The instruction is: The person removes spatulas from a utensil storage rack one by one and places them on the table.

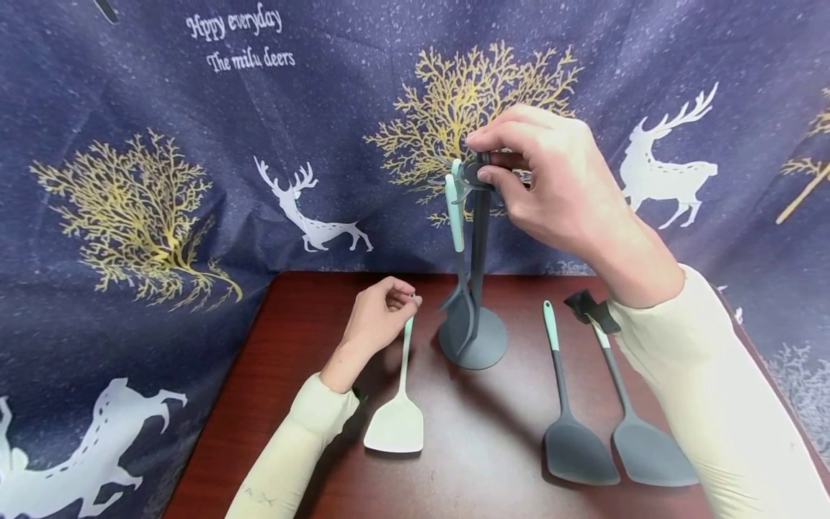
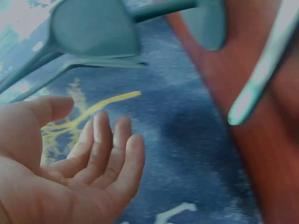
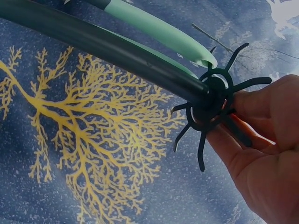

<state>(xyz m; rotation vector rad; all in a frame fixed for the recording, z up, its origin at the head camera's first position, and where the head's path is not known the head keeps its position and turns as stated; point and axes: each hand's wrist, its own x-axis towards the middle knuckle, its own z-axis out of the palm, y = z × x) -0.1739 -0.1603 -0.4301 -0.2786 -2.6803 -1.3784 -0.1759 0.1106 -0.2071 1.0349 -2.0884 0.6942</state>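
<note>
The right hand (image 1: 545, 176) pinches the top of the stand (image 1: 480, 245) between thumb and fingers. The stand is dark grey with a dull sheen: a straight round pole, a flat disc base (image 1: 491, 347) on the table (image 1: 480, 440), and a ring of slim, curved hooks (image 3: 252, 83) spreading like spokes. Two utensils hang from it close together, their smooth mint handles (image 1: 456, 223) rounded at the tips, their lower parts grey.

The left hand (image 1: 381, 311) holds nothing; its fingers bend loosely, the thumb apart from them. It hovers near the handle end of the pale spatula (image 1: 396, 427), which lies left of the base, its thin handle widening into a broad, flat blade with rounded corners.

To the right of the stand lie two grey spatulas (image 1: 579, 450), side by side, with matte, fan-shaped blades and mint grips. The table is glossy red-brown with fine streaks. Behind it hangs a creased, speckled blue cloth (image 1: 337, 108) printed with branching gold trees and white deer.
</note>
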